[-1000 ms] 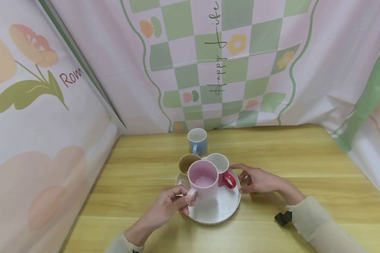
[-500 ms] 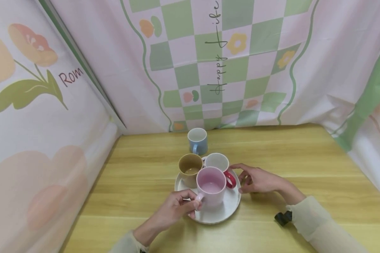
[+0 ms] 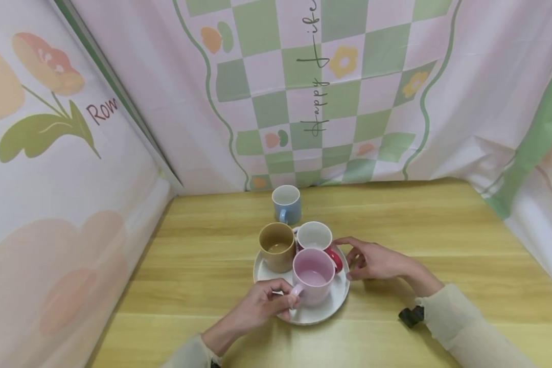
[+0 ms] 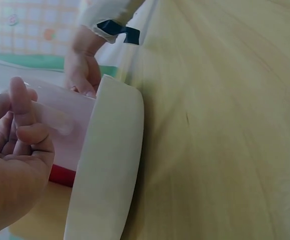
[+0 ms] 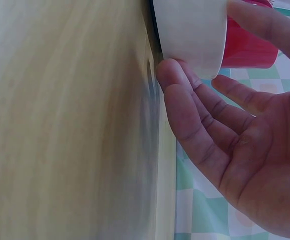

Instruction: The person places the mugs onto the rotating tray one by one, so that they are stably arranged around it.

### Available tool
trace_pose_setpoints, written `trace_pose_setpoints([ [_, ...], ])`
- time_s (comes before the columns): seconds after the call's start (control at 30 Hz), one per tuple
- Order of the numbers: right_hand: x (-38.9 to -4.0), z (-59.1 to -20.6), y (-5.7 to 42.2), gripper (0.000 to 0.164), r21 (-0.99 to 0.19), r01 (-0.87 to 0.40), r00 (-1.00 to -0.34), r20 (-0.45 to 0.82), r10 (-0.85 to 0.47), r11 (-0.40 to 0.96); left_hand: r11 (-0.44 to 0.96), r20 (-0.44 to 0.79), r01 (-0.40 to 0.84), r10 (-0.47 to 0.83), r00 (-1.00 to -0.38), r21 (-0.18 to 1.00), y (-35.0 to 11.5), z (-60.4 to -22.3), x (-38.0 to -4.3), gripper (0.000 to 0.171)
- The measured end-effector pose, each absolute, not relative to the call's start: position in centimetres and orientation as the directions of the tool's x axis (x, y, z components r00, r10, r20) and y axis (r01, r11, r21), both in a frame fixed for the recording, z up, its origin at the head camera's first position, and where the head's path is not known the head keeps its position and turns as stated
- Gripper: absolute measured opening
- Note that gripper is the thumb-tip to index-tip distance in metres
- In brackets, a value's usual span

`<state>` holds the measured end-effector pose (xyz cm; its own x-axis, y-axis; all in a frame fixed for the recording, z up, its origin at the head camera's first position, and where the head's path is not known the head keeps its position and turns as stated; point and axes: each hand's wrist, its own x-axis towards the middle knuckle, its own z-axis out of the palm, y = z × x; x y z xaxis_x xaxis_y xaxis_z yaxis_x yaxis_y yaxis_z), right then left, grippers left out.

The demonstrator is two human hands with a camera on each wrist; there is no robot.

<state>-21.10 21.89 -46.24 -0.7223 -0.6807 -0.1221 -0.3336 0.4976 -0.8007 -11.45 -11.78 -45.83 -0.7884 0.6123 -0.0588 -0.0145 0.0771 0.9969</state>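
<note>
My left hand pinches the handle of a pink mug between thumb and fingers. That mug is upright, over the front part of a round white tray with a raised rim. Behind it on the tray stand a tan mug and a red mug with a white inside, its red handle partly hidden by the pink mug. On the tray's right side my right hand touches the rim with spread thumb and fingertips. In the right wrist view its relaxed fingers lie against the tray wall.
A light blue mug stands on the wooden table behind the tray. Printed cloth hangs along the back and sides of the table. A black band fitting sits at the right sleeve.
My left hand has carried the pink mug to the right and toward the tray's front, uncovering the tan mug and covering part of the red handle. The right hand has stayed at the rim.
</note>
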Motion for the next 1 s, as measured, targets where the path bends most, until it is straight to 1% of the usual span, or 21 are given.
trace_pose_setpoints([
  [0.23,-21.2,-46.4,21.9,0.084,-0.808,-0.322,-0.725,-0.125,-0.678,0.493,0.098,-0.065,-0.005,0.617,-0.784,0.995,-11.4,-46.2,-11.5,0.025],
  [0.57,-21.1,-46.0,21.7,0.087,-0.821,-0.282,-0.725,-0.157,-0.671,0.497,0.123,-0.118,-0.053,0.609,-0.784,0.991,-10.8,-46.4,-11.6,0.022],
  [0.77,-21.2,-46.1,21.8,0.087,-0.824,-0.285,-0.722,-0.152,-0.675,0.49,0.113,-0.122,-0.066,0.611,-0.782,0.991,-10.5,-46.5,-11.5,0.022],
  [0.9,-21.3,-46.3,21.8,0.087,-0.826,-0.294,-0.716,-0.144,-0.683,0.482,0.107,-0.141,-0.094,0.611,-0.779,0.99,-10.4,-46.4,-11.5,0.018],
  [1.0,-21.3,-46.4,21.9,0.086,-0.825,-0.306,-0.712,-0.133,-0.689,0.475,0.122,-0.146,-0.089,0.616,-0.775,0.989,-10.3,-46.2,-11.4,0.015],
])
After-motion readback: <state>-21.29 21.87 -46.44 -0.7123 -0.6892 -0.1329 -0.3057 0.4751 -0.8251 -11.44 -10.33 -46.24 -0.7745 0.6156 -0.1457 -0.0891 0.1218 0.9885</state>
